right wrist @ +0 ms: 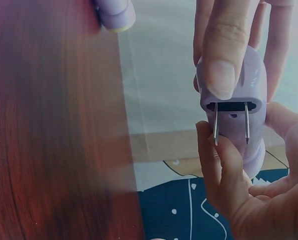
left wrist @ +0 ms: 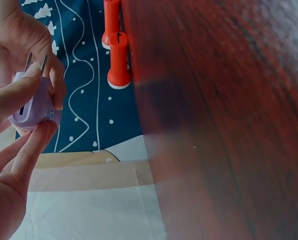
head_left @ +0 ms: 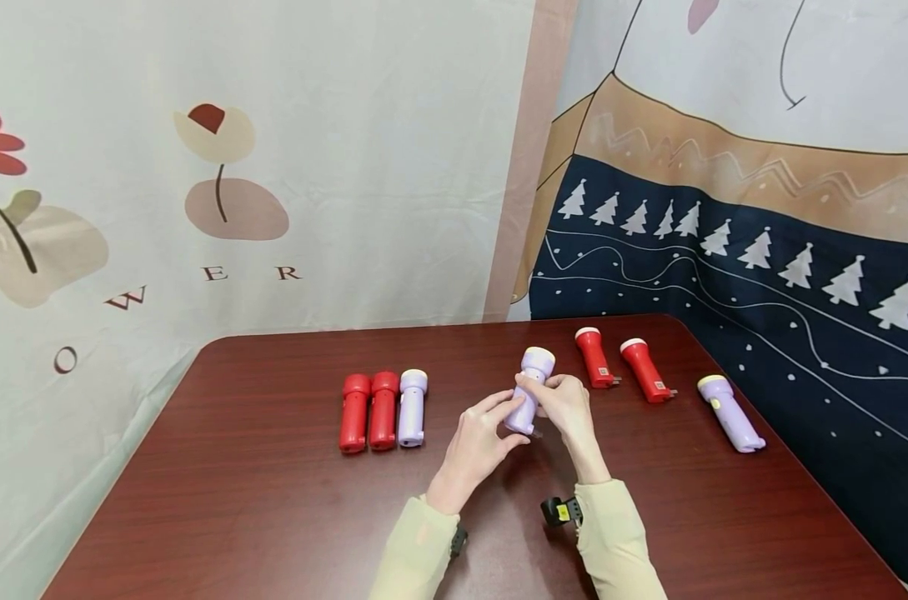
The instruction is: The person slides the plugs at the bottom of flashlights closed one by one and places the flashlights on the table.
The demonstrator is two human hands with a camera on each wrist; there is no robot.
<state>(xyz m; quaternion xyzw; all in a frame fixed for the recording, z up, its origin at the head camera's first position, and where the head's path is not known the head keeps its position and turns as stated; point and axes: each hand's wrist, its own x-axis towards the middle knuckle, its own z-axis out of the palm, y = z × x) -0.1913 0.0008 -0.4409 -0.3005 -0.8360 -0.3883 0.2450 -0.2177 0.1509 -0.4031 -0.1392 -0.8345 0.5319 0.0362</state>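
- Head view is showing both hands meeting just above the middle of the frame, lifting a lilac plastic torch with a pale round head (head_left: 529,400) clear of the dark red wooden worktop (head_left: 258,500).
- Left hand (head_left: 478,442) is pinching the torch's lower body, thumb and fingers curled round it.
- Right hand (head_left: 566,402) is gripping the same torch from the right side, fingers wrapped around its middle.
- Right wrist view is showing two metal plug prongs (right wrist: 230,122) sticking out of a slot in the torch's base, with a thumb pressing just above them.
- Left wrist view is showing the prongs pointing up between the fingers of both hands.
- Two red plastic torches (head_left: 368,411) and one lilac plastic torch (head_left: 412,407) are lying side by side, touching, left of centre.
- Two more red torches with white heads (head_left: 622,365) are lying near each other in the upper right part of the worktop.
- Another lilac torch with a yellowish head (head_left: 729,412) is lying alone near the right edge.
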